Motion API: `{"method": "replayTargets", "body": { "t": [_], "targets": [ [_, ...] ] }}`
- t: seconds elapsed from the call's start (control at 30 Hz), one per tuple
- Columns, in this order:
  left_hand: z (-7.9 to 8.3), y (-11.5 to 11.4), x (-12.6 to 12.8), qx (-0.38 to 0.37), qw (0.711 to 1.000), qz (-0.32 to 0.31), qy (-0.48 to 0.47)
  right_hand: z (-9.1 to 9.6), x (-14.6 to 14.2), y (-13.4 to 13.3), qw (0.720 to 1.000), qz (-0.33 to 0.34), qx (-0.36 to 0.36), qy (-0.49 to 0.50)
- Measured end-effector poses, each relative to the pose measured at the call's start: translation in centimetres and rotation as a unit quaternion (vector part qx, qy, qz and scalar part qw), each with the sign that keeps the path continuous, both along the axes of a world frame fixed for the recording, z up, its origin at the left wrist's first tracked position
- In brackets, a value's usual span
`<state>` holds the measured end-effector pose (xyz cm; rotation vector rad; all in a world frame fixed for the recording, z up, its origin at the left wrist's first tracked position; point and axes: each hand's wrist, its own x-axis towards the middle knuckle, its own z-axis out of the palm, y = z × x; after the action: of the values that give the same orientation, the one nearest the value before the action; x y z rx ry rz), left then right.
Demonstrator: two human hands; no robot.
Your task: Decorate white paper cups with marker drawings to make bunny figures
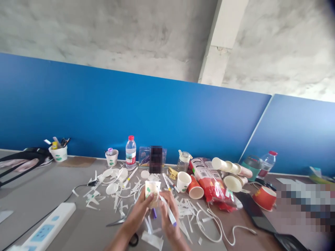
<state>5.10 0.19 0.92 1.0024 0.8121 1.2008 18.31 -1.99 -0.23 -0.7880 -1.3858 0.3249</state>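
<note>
My left hand (141,208) is wrapped round a small white paper cup (152,187) with a green leaf print, held above the desk. In my right hand (170,208) is a white marker (169,210) with a purple end, gripped like a pen. Its upper tip meets the cup's side; whether it touches is too small to tell. Just below the cup shows a purple marker cap (154,213). A pair of scissors (117,221) lies under my left forearm, partly hidden. White paper scraps (152,240) are scattered around both hands.
A power strip (49,226) lies front left. Behind stand a water bottle (131,153), a glass jug (184,161) and a leaf-print cup (183,182). Right are a red package (209,181), stacked paper cups (231,168) and a white cable (222,230). A blue partition (146,111) closes the back.
</note>
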Motion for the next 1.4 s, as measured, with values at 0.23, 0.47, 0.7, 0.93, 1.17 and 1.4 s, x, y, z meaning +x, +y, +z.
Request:
{"method": "replayTargets", "body": {
  "t": [0.23,0.47,0.7,0.93,1.17,1.4],
  "targets": [
    [-0.5,0.2,0.0,0.000,1.000,0.003,0.018,-0.9,-0.2,0.3,1.000,-0.009,-0.005,0.025],
    [-1.3,0.5,-0.2,0.039,0.998,-0.003,0.041,-0.8,0.1,0.2,1.000,-0.027,0.003,0.004],
    [-1.0,0.4,0.1,0.027,0.999,-0.005,0.023,-0.8,0.2,0.2,1.000,-0.021,-0.003,-0.005],
    [-0.6,0.3,0.0,0.027,0.999,0.004,0.029,-1.6,0.3,0.0,0.998,-0.053,-0.030,0.001],
    [-1.4,0.6,0.1,0.039,0.999,0.007,0.025,-1.8,0.2,0.6,0.999,-0.047,-0.007,0.005],
    [-1.8,0.8,0.0,0.039,0.999,0.008,0.022,-1.5,0.2,0.7,0.998,-0.044,-0.030,0.037]
  ]
}}
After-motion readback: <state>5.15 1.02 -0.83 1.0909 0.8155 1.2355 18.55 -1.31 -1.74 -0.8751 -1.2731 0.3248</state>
